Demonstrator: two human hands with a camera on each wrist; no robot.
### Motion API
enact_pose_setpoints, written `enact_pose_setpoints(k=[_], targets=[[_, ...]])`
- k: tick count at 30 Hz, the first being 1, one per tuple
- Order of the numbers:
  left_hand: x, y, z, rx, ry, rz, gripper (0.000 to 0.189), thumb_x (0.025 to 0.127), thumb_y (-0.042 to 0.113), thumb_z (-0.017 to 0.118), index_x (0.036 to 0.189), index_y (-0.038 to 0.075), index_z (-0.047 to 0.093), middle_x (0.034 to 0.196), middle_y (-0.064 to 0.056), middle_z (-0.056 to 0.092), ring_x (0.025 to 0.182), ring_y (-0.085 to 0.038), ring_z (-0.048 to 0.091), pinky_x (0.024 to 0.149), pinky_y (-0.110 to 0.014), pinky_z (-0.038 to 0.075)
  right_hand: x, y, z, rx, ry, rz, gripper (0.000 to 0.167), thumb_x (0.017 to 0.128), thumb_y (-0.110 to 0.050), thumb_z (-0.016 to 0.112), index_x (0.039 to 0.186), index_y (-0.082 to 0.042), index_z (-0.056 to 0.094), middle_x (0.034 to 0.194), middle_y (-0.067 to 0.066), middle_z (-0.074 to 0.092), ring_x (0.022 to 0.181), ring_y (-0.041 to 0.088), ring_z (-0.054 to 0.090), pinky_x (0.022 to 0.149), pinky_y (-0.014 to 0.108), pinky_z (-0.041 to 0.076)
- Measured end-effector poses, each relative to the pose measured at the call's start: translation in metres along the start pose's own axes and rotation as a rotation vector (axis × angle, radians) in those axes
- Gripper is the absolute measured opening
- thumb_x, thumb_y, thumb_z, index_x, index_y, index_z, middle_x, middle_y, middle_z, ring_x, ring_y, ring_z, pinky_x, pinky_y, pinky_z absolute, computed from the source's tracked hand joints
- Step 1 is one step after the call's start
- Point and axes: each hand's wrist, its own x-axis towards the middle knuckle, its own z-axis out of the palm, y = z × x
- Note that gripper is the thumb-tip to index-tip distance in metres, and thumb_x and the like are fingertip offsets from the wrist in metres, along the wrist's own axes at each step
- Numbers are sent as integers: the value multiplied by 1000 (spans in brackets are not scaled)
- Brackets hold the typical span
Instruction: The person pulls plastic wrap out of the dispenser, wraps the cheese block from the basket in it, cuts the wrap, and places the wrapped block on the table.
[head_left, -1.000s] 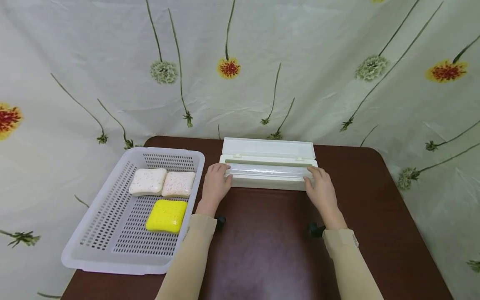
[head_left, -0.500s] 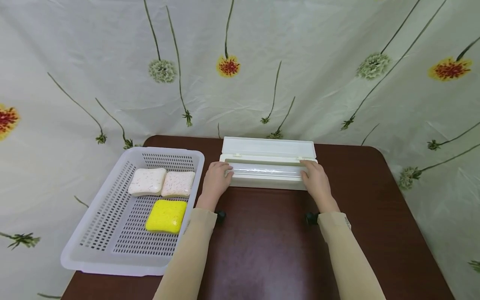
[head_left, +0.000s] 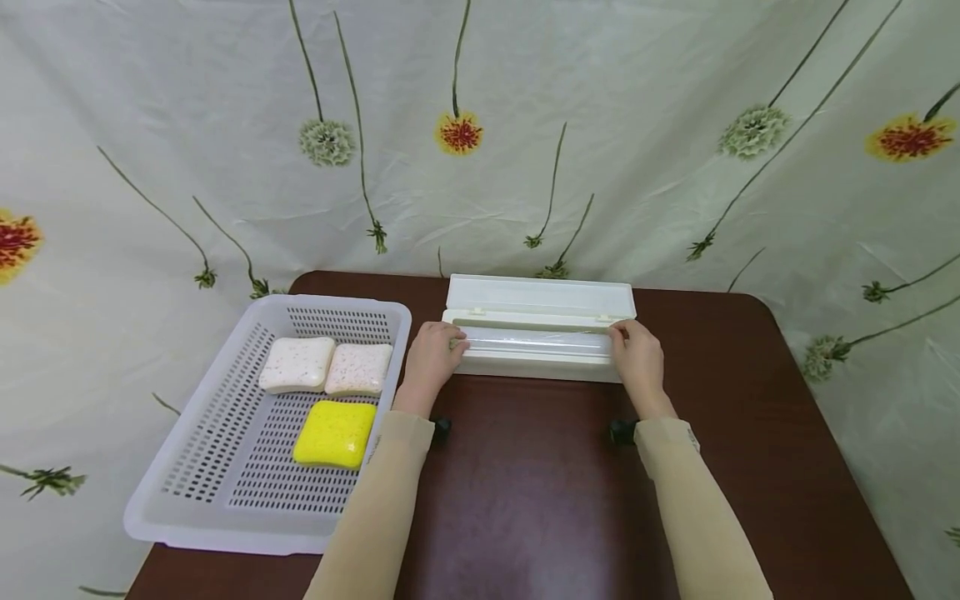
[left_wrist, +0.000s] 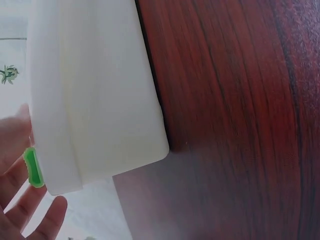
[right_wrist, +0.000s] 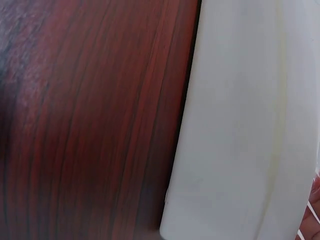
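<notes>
A white plastic wrap dispenser lies across the far part of the table, its lid tipped back. Inside it shows a shiny roll of clear plastic wrap. My left hand is at the dispenser's left end, thumb and forefinger pinching the wrap's edge. Beside those fingers, in the left wrist view, a small green slider sits at the box edge, and the other fingers are spread. My right hand pinches the wrap at the right end. In the right wrist view the white box side hides most of that hand.
On the left stands a pale perforated basket holding a white sponge, a pinkish speckled sponge and a yellow sponge. The dark wooden table ends at a flowered curtain behind the dispenser.
My right hand moved in from the dispenser's right end, and its thumb and forefinger have closed on the wrap. My left fingertips have drawn closer together at the left end.
</notes>
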Motion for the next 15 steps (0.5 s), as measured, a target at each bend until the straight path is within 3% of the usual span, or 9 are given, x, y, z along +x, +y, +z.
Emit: enact_pose_setpoints(k=[6, 15], targets=[[5, 1, 3, 24, 49, -35, 16, 95, 15, 66, 102, 8, 78, 109, -12, 73, 114, -32, 61, 91, -46, 54, 2, -1, 0, 6, 5, 43, 23, 99, -20, 60, 105, 0, 69, 107, 21, 70, 95, 37, 68, 82, 51, 53], [9, 6, -1, 107, 144, -41, 18, 94, 21, 67, 101, 8, 78, 98, -11, 75, 90, -33, 67, 74, -46, 57, 4, -1, -1, -14, 43, -5, 21, 97, -17, 64, 103, 1, 72, 103, 21, 72, 91, 37, 58, 82, 50, 46]])
